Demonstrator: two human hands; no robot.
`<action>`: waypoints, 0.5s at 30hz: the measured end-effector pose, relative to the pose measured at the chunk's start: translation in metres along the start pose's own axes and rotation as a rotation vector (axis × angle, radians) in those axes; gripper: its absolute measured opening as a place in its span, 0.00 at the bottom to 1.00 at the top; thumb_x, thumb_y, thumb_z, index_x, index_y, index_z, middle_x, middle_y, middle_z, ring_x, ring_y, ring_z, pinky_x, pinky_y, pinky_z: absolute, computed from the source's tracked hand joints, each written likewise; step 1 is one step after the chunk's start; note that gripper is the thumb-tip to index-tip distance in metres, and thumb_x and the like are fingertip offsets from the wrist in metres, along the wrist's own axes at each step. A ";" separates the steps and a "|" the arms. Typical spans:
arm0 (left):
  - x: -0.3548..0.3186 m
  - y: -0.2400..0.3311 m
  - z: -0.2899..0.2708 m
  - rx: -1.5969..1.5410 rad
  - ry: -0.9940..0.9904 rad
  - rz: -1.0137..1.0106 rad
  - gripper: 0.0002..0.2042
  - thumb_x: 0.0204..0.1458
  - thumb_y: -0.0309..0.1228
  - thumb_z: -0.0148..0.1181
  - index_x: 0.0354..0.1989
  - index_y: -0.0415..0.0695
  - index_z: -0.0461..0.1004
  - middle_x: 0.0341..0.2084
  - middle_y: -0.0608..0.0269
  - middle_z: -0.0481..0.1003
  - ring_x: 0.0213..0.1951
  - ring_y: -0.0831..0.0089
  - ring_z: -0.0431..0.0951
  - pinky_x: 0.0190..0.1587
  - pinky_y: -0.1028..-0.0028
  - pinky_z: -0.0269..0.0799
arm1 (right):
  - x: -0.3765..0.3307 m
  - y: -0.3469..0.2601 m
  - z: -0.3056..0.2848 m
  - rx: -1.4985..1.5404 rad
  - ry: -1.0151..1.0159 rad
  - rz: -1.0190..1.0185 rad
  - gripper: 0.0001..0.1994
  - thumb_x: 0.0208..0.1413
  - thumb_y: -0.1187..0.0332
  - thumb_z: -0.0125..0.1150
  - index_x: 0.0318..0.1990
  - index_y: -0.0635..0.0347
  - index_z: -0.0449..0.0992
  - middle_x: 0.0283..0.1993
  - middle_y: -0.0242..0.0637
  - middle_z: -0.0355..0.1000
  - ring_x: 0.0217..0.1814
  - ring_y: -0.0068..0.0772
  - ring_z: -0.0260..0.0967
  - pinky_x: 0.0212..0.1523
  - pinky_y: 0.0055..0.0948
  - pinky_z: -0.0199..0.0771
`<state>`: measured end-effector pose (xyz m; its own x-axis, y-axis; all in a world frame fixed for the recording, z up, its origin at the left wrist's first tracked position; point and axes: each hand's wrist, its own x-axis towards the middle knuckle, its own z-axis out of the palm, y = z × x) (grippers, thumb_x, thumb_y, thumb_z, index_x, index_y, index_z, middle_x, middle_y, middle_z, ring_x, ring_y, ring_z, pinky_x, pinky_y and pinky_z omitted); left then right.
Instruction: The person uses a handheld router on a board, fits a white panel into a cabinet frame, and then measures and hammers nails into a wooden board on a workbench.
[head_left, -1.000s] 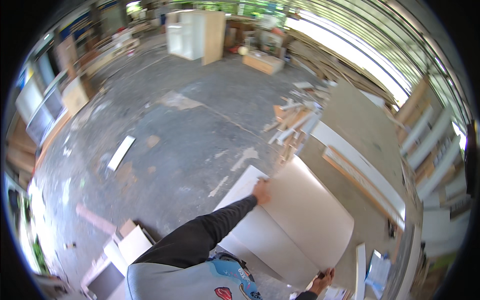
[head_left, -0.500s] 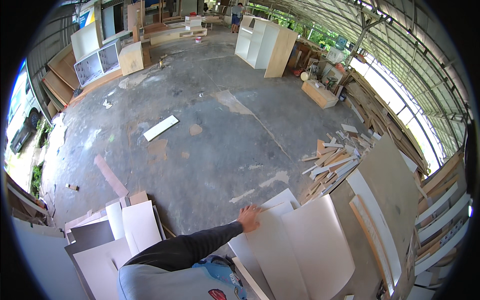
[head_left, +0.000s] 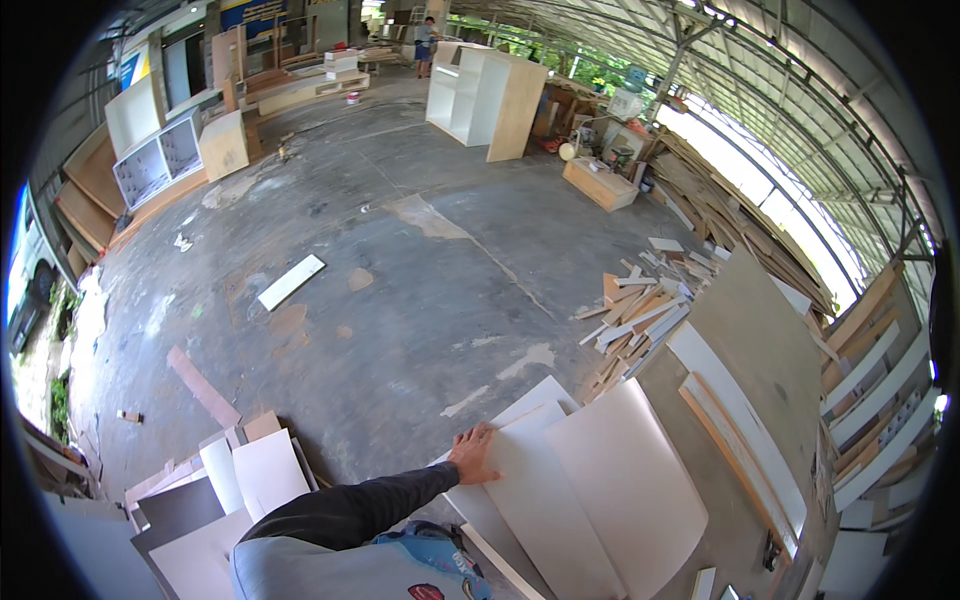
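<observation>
My left hand (head_left: pixel 472 455), in a dark sleeve, rests on the left edge of a white panel (head_left: pixel 545 490). Its thumb and fingers are spread, and they do not wrap round the board. That panel lies in an overlapping stack, with another pale panel (head_left: pixel 635 470) beside it on the right and a further white sheet (head_left: pixel 535 402) showing past its far end. My right hand is out of view.
White and grey offcuts (head_left: pixel 270 470) are piled at lower left. Wood strips (head_left: pixel 640 320) lie heaped beyond the stack. A large grey-brown board (head_left: pixel 760 340) stands right. Cabinets (head_left: pixel 490 95) and a person (head_left: pixel 424 45) are at the back. One white board (head_left: pixel 291 282) lies on the floor.
The view has turned a little to the right, and the scene has shifted left in it. My left hand has slid slightly nearer along the panel's edge, its fingers still spread.
</observation>
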<state>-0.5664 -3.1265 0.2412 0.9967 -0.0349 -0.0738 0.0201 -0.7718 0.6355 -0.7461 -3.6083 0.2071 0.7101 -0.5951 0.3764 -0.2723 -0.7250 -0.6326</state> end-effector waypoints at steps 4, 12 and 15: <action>-0.005 -0.002 -0.018 0.008 -0.117 0.075 0.64 0.21 0.56 0.77 0.68 0.36 0.48 0.65 0.36 0.49 0.68 0.39 0.48 0.64 0.42 0.49 | 0.008 -0.024 -0.010 -0.096 -0.142 0.136 0.18 0.61 0.62 0.56 0.47 0.72 0.75 0.44 0.54 0.75 0.44 0.55 0.71 0.49 0.45 0.71; -0.005 -0.010 -0.008 0.101 -0.204 0.114 0.74 0.15 0.58 0.80 0.69 0.31 0.40 0.70 0.29 0.34 0.72 0.33 0.32 0.68 0.41 0.41 | 0.021 0.017 0.005 -0.090 -0.046 0.114 0.24 0.60 0.54 0.61 0.49 0.72 0.75 0.45 0.55 0.76 0.44 0.53 0.72 0.49 0.43 0.72; -0.010 -0.002 -0.017 0.052 -0.206 0.100 0.72 0.16 0.55 0.81 0.68 0.28 0.40 0.70 0.28 0.34 0.72 0.33 0.33 0.69 0.39 0.40 | 0.027 0.016 0.005 -0.148 -0.084 0.169 0.25 0.60 0.53 0.61 0.52 0.71 0.74 0.48 0.55 0.75 0.48 0.52 0.73 0.51 0.42 0.73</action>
<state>-0.5753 -3.1142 0.2539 0.9562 -0.2377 -0.1707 -0.0878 -0.7897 0.6072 -0.7279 -3.6336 0.2035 0.6962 -0.6860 0.2114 -0.4799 -0.6638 -0.5736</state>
